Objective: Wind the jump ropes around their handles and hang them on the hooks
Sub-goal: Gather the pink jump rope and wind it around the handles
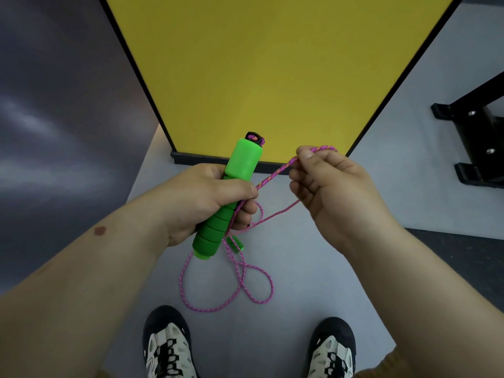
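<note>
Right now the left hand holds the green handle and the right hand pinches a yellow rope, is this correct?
Not quite: the rope is pink, not yellow, as the head view shows. The left hand does hold the green handle, and the right hand pinches the rope.

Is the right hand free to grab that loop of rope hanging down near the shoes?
Probably not right now. The right hand pinches the rope up by the green handle, which the left hand grips. The loop hangs unobstructed, but it would have to let go first.
</note>
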`<state>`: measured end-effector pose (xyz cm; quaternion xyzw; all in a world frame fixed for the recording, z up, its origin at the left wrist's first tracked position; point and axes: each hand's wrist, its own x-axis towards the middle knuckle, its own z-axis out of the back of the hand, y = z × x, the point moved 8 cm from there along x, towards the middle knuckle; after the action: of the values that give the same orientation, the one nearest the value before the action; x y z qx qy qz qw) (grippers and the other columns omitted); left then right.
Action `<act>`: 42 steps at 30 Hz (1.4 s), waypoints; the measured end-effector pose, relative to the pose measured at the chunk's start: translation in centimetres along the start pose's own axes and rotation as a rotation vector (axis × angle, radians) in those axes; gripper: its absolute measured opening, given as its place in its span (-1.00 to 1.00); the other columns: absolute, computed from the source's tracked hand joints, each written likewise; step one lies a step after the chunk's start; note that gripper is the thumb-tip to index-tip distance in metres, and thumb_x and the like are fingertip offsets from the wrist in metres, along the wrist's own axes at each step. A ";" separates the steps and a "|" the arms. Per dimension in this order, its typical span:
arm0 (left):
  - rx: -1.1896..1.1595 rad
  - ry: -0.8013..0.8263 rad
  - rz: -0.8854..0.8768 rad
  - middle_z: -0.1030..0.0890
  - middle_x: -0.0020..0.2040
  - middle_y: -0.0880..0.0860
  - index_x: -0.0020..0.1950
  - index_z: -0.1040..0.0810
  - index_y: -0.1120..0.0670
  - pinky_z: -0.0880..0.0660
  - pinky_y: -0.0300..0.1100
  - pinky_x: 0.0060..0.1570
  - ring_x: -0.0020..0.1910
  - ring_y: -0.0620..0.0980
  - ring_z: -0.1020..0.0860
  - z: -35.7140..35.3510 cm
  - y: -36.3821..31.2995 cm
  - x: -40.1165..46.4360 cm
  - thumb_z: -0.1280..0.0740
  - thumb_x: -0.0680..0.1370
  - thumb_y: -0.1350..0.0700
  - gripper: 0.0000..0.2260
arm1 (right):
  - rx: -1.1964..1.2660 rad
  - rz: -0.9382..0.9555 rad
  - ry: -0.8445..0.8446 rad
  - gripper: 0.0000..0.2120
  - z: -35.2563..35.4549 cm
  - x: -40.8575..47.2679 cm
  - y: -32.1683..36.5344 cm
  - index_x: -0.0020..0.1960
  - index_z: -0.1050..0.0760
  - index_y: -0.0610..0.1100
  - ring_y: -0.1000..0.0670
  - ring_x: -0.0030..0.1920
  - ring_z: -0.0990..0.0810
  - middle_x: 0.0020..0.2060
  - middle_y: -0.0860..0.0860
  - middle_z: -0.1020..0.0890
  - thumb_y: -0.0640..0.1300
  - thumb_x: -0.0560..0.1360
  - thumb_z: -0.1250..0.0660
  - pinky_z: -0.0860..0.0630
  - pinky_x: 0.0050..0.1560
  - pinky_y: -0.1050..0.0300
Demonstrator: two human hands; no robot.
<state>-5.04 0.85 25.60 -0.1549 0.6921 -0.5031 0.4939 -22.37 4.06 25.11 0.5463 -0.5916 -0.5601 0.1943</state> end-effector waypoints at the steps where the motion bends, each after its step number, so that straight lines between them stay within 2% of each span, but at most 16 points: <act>1: -0.002 0.001 -0.001 -0.63 -0.26 0.13 -0.06 -0.56 0.20 -0.53 -0.20 -0.37 -0.35 0.01 -0.58 0.0 0.0 0.0 -0.36 0.59 0.21 -0.93 | 0.008 0.006 -0.016 -0.89 0.3 0.1 0.2 -0.02 -0.59 -0.21 0.02 -0.25 -0.59 -0.27 -0.10 -0.61 -0.16 0.58 -0.39 -0.59 -0.11 0.16; 4: -0.007 0.010 -0.010 -0.62 -0.26 0.13 -0.08 -0.55 0.20 -0.53 -0.20 -0.36 -0.36 0.02 -0.57 -0.1 -0.1 0.0 -0.36 0.59 0.23 -0.93 | 0.013 -0.011 0.024 -0.89 -0.2 0.0 -0.1 -0.03 -0.59 -0.19 0.03 -0.25 -0.59 -0.23 -0.09 -0.63 -0.14 0.58 -0.39 -0.58 -0.13 0.15; 9: -0.009 0.004 -0.018 -0.62 -0.28 0.12 -0.10 -0.57 0.19 -0.54 -0.21 -0.36 -0.38 -0.01 -0.57 -0.3 -0.2 0.0 -0.35 0.59 0.23 -0.92 | -0.096 -0.071 0.236 -0.95 -2.8 -1.4 -2.0 -0.02 -0.60 -0.18 0.03 -0.25 -0.58 -0.22 -0.06 -0.63 -0.21 0.56 -0.38 -0.55 -0.16 0.18; 11: -0.008 0.003 -0.014 -0.62 -0.29 0.12 -0.10 -0.58 0.19 -0.54 -0.22 -0.36 -0.38 -0.01 -0.57 -0.4 -0.2 0.0 -0.35 0.59 0.23 -0.92 | -0.150 -0.053 0.264 -0.95 -3.1 -1.6 -2.3 -0.03 -0.62 -0.16 0.04 -0.23 -0.58 -0.22 -0.06 -0.63 -0.22 0.57 -0.37 -0.54 -0.16 0.17; 16: -0.007 -0.004 -0.006 -0.63 -0.27 0.13 -0.07 -0.57 0.20 -0.54 -0.21 -0.37 -0.36 0.01 -0.59 -0.1 -0.2 -0.2 -0.37 0.58 0.22 -0.93 | -0.080 0.012 0.111 -0.94 -1.4 -0.6 -0.8 -0.08 -0.61 -0.17 0.04 -0.24 -0.58 -0.25 -0.02 -0.63 -0.23 0.57 -0.38 -0.54 -0.12 0.16; 21: 0.023 0.001 -0.013 -0.62 -0.28 0.12 -0.08 -0.56 0.20 -0.53 -0.22 -0.38 -0.37 0.01 -0.58 -0.1 -0.3 -0.2 -0.36 0.59 0.22 -0.93 | 0.003 0.037 -0.011 -0.92 0.1 -0.1 0.1 0.00 -0.62 -0.20 0.00 -0.21 -0.57 -0.25 -0.09 -0.61 -0.19 0.58 -0.38 -0.57 -0.09 0.15; 24: 0.030 -0.007 -0.013 -0.62 -0.28 0.12 -0.09 -0.55 0.20 -0.52 -0.23 -0.40 -0.38 0.00 -0.58 0.0 -0.3 -0.2 -0.36 0.59 0.23 -0.93 | 0.009 0.006 0.019 -0.91 -0.3 -0.2 -0.2 0.00 -0.60 -0.20 0.02 -0.25 -0.57 -0.27 -0.07 -0.61 -0.17 0.57 -0.39 -0.57 -0.11 0.15; 29: 0.018 -0.015 -0.018 -0.62 -0.30 0.10 -0.09 -0.57 0.19 -0.52 -0.24 -0.39 -0.38 0.00 -0.58 -0.1 -0.3 -0.2 -0.37 0.58 0.23 -0.93 | -0.082 -0.082 0.221 -0.95 -2.6 -1.3 -1.9 -0.05 -0.61 -0.17 0.05 -0.26 -0.59 -0.23 -0.06 -0.62 -0.21 0.56 -0.38 -0.56 -0.18 0.19; 31: 0.017 -0.007 -0.021 -0.61 -0.30 0.11 -0.09 -0.57 0.20 -0.52 -0.24 -0.40 -0.39 -0.01 -0.58 -0.3 -0.4 -0.1 -0.35 0.59 0.23 -0.92 | -0.137 -0.078 0.251 -0.94 -3.0 -1.6 -2.2 -0.06 -0.62 -0.15 0.05 -0.26 -0.59 -0.23 -0.06 -0.63 -0.21 0.57 -0.37 -0.55 -0.18 0.19; 35: 0.016 -0.004 -0.015 -0.62 -0.28 0.12 -0.09 -0.56 0.20 -0.53 -0.23 -0.39 -0.38 0.00 -0.58 -0.2 -0.2 0.0 -0.37 0.59 0.22 -0.93 | -0.113 -0.029 0.135 -0.92 -1.8 -0.8 -1.3 -0.10 -0.61 -0.14 0.03 -0.24 -0.58 -0.26 -0.05 -0.62 -0.21 0.57 -0.38 -0.54 -0.13 0.15; 39: 0.021 0.003 -0.014 -0.62 -0.28 0.12 -0.08 -0.56 0.21 -0.55 -0.19 -0.33 -0.38 -0.01 -0.57 -0.2 -0.1 0.0 -0.37 0.58 0.23 -0.93 | -0.027 0.010 -0.001 -0.91 0.0 -0.1 0.1 -0.04 -0.60 -0.20 0.02 -0.28 -0.58 -0.31 -0.08 -0.61 -0.17 0.57 -0.39 -0.58 -0.11 0.16; 42: 0.025 0.002 -0.018 -0.62 -0.28 0.12 -0.09 -0.55 0.21 -0.54 -0.18 -0.35 -0.38 -0.01 -0.57 -0.2 -0.2 0.0 -0.36 0.59 0.23 -0.92 | -0.022 -0.004 0.004 -0.88 0.0 -0.1 0.0 -0.02 -0.59 -0.21 0.03 -0.29 -0.57 -0.30 -0.08 -0.61 -0.15 0.57 -0.39 -0.58 -0.10 0.15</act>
<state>-5.28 0.86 25.73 -0.1542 0.6848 -0.5165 0.4904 -22.36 4.18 25.16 0.5464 -0.5840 -0.5658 0.2006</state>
